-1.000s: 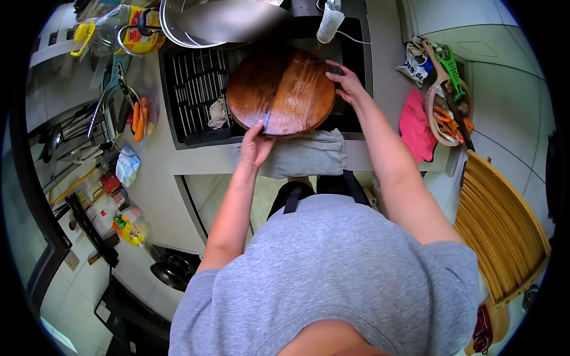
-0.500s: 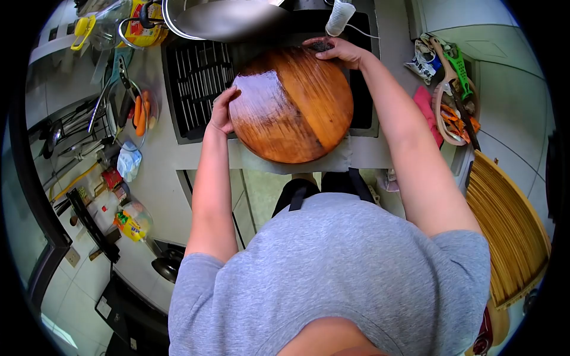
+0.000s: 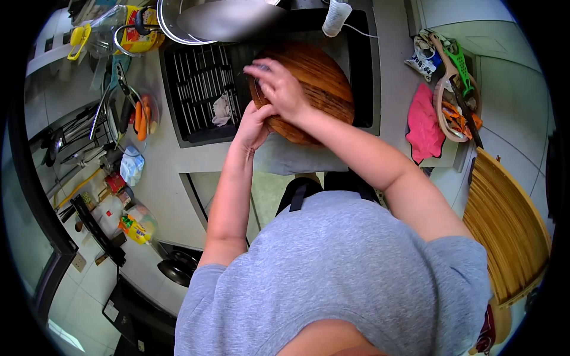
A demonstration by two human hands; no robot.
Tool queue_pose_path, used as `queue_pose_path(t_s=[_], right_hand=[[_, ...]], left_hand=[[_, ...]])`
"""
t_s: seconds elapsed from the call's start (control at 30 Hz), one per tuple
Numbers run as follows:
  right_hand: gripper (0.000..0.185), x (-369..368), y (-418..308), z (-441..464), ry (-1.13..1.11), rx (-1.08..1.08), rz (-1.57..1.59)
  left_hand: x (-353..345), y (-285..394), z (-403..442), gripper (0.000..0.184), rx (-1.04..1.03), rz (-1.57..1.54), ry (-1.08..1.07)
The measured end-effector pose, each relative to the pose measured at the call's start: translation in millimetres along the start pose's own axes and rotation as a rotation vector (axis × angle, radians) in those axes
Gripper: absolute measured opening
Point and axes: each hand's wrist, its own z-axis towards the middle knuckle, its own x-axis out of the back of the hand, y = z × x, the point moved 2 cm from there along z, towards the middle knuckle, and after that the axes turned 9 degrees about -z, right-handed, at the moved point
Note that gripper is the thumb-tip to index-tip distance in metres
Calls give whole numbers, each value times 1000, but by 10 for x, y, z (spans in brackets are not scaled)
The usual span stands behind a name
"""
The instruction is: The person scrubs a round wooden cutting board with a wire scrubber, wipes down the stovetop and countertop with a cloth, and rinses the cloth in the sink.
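Observation:
A round wooden cutting board (image 3: 323, 80), wet and brown, is tilted over the sink. My left hand (image 3: 254, 126) grips its near left edge, with the thumb near the upper face. My right hand (image 3: 282, 92) is across the left part of the board, its fingertips blurred by motion. Between those fingers a small dark scouring pad (image 3: 261, 68) shows in part; the rest of it is hidden.
The dark sink (image 3: 363, 121) has a slatted rack (image 3: 189, 86) on its left, with a whitish rag (image 3: 221, 110) on it. A pot (image 3: 168, 26) stands behind. Carrots (image 3: 142, 115) lie to the left, a pink cloth (image 3: 425, 124) to the right.
My right hand has moved from the board's far right edge to its left side. My left hand has shifted nearer, and the board is tilted more. The whitish rag has come into view.

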Motion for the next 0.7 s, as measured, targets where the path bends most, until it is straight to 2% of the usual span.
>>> queue_pose_path(t_s=[0.07, 0.13, 0.23, 0.33, 0.4, 0.5, 0.57, 0.6, 0.63, 0.7], right_hand=[[41, 62, 477, 73, -32, -301, -80], [38, 154, 1183, 133, 86, -466, -163], [37, 6, 1177, 50, 137, -386, -272], [37, -75, 264, 49, 74, -165, -170], [32, -84, 429, 210, 54, -161, -90], [32, 45, 1126, 363, 54, -274, -339], [31, 222, 1481, 184, 102, -401, -385], [31, 162, 1939, 2, 135, -578, -238], [32, 382, 1739, -105, 93, -652, -451], [32, 323, 1573, -350, 146, -610, -413]], left_hand=[[-62, -36, -58, 44, -21, 96, 30], [-133, -127, -119, 46, -74, 70, 14], [-203, -181, -100, 45, -138, 40, 64], [8, -277, 46, 41, -131, 78, 28], [-146, -228, -55, 38, -114, 46, 40], [-219, -238, -120, 42, -188, 31, 35], [-320, -294, -197, 42, -259, 9, 57], [-347, -299, -231, 41, -330, -21, 79], [-305, -319, -239, 44, -339, -20, 70], [-244, -383, -214, 44, -332, -20, 76]])
